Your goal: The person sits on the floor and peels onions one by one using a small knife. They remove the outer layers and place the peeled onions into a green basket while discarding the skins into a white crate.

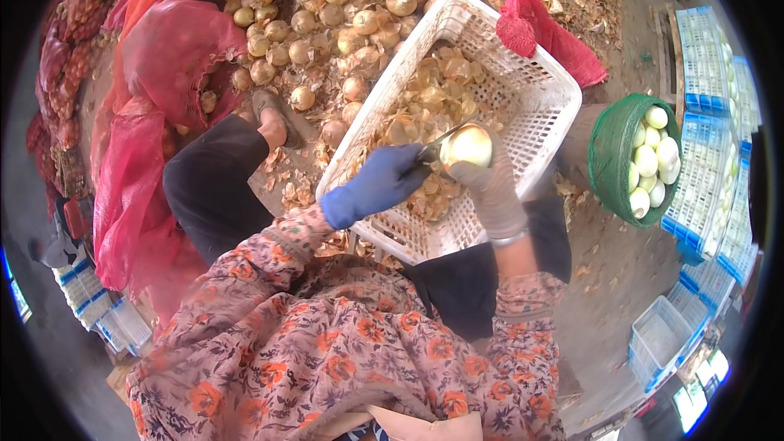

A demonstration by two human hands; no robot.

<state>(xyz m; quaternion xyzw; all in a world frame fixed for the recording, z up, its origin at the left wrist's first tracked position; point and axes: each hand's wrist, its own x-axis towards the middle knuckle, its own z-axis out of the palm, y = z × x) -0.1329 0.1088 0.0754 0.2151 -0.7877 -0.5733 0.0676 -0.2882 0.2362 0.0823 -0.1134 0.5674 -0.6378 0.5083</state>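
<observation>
My left hand (375, 187), in a blue glove, grips a knife (452, 133) whose blade lies against the upper left side of an onion (468, 146). The onion is pale and mostly smooth, with a yellowish top. My right hand (492, 196), in a thin greyish glove, holds that onion from below and the right. Both hands are over a white perforated plastic crate (546, 111), tilted between my knees. Loose brown onion skins (438, 82) cover much of its inside. The knife's handle is hidden in my left fist.
Unpeeled onions (352, 40) and skins spread over the floor ahead. A red cloth (554, 49) hangs over the crate's far right corner. To the right stands a green mesh-lined container (603, 153) of peeled onions (646, 160), before stacked blue-and-white crates (704, 165). Red mesh sacks (177, 61) lie left.
</observation>
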